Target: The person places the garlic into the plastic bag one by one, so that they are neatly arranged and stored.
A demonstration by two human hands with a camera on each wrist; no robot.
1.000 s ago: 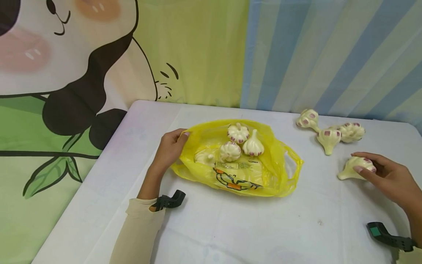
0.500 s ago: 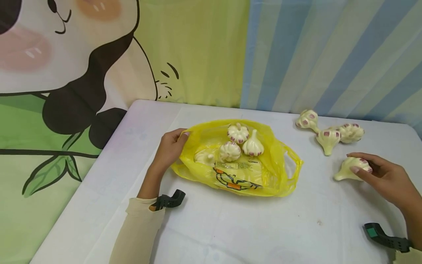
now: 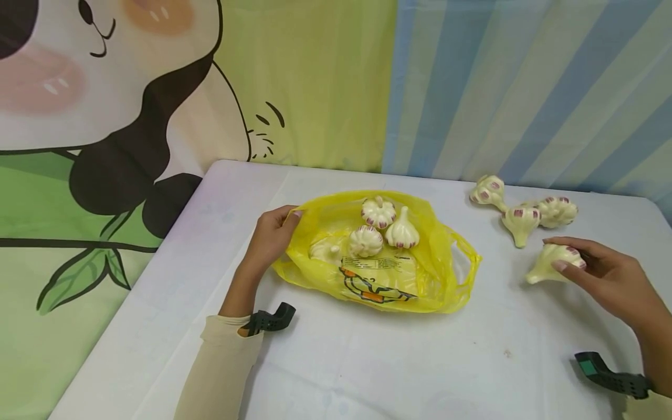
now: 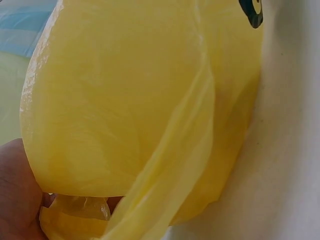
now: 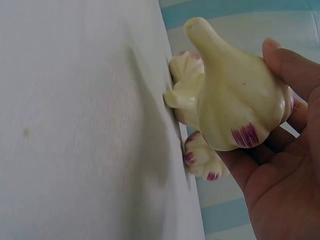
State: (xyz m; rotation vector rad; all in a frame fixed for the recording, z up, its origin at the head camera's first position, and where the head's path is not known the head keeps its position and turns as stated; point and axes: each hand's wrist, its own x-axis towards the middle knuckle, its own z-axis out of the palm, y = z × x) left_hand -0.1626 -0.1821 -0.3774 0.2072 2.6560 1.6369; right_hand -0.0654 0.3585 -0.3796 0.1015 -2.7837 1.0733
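Note:
A yellow plastic bag [image 3: 378, 297] lies with its mouth spread at the middle of the table. Several garlic bulbs, one of them a bulb [image 3: 402, 230] with its stem up, rest inside it. My left hand [image 3: 270, 236] pinches the bag's left rim between thumb and fingers; yellow film fills most of the left wrist view, with part of the left hand [image 4: 17, 190] at its lower left. On the right, my right hand [image 3: 611, 280] holds a garlic bulb [image 5: 240, 95] between thumb and fingers, its stem pointing left toward the bag in the head view.
Behind the right hand, a cluster of garlic bulbs [image 3: 521, 223] lies on the white table [image 3: 399, 361] near its back edge. A loop handle [image 3: 475, 259] of the bag sticks out to the right. A printed curtain [image 3: 325, 87] hangs behind the table.
My right hand has moved a little left and upward in the head view with the garlic bulb in its grip. The left hand and the bag have stayed in place.

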